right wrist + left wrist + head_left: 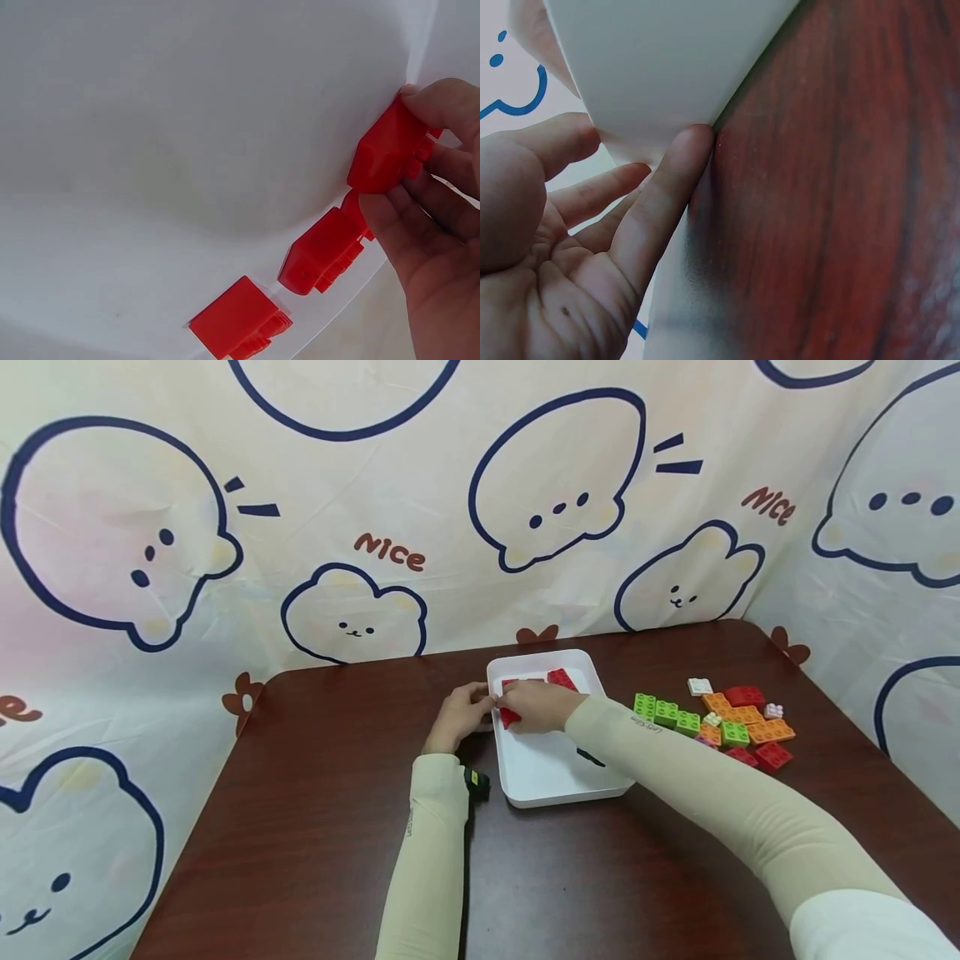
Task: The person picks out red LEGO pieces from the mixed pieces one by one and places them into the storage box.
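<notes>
1. r hand (543,706) pinches a red block (386,154) btwn thumb & fingers, inside the white tray (558,781), by its left edge nr the far left corner.
2. l hand (463,714): fingers apart, fairly straight, touching the outside of the tray's left wall; can't tell how firmly.
3. a middle block (326,251) sits just beside the held one, an end block (238,316) a bit further along, both red, in the tray.
4. risk: held block could nudge the middle one out of line, b/c they're so close.
5. tray might slide on the table (337,827) if r hand pushes hard & l hand is only resting there.
6. r sleeve (675,756) crosses the tray's right edge; a low swing back could prob. scatter the green blocks (666,713) & orange blocks (750,716) toward the table's right edge.
</notes>
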Action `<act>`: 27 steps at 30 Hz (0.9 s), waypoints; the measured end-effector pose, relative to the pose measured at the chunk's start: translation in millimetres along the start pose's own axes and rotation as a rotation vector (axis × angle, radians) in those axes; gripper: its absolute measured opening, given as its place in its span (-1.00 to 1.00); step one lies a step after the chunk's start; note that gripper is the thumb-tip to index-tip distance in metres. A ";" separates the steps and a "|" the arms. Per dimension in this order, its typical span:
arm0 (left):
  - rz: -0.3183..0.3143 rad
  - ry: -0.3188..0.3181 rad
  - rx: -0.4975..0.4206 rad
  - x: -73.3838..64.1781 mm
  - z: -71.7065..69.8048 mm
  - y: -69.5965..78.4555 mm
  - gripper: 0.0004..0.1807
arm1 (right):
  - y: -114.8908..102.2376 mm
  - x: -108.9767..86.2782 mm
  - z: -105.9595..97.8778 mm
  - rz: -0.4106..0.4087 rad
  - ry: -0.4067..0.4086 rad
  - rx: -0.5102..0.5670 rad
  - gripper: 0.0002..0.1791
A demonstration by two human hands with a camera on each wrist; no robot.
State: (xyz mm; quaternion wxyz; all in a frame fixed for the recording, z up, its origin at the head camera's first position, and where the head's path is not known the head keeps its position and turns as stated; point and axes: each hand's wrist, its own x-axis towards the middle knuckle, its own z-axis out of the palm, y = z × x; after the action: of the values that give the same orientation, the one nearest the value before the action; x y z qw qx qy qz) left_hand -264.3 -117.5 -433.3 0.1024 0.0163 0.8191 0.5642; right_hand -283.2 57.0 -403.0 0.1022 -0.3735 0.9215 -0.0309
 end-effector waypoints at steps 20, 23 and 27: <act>-0.011 0.008 0.021 -1.0 -1.4 1.7 -0.46 | -1.5 -7.9 -15.0 0.022 -0.033 0.034 -0.39; -0.016 0.003 0.020 -1.8 -1.2 1.9 -0.45 | 0.7 -11.6 -17.6 0.033 -0.030 0.020 -0.39; -0.021 -0.005 0.022 -2.8 -1.1 2.2 -0.44 | 2.1 -16.3 -23.0 0.042 -0.019 0.013 -0.41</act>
State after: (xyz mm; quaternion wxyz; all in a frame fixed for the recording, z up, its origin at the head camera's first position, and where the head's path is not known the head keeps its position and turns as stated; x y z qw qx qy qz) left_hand -261.9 -118.1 -430.5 0.1100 0.0101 0.8251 0.5540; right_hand -278.1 69.4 -378.2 0.1139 -0.3535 0.9279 -0.0314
